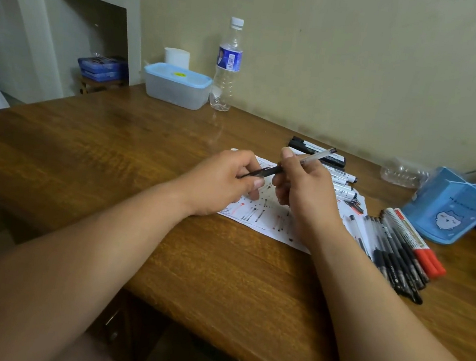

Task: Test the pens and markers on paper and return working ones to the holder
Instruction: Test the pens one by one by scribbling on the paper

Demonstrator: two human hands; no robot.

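We held a clear-barrelled gel pen (308, 160) above the marked paper (260, 210), our right hand (304, 188) clamped on its barrel and our left hand (224, 181) pinched on its dark cap (258, 173). A slip could have dropped the small, smooth cap off the glossy wooden table (145, 145) or left it loose, letting the pen dry. The blue plastic holder (451, 212) lay tipped at far right, so returned pens might have rolled out.

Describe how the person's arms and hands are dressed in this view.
Both forearms are bare up to the frame edge: no sleeves show. The left hand and right hand wear no gloves, and no rings, watch or bracelets show on the visible sides. Fingernails are short and unpainted.
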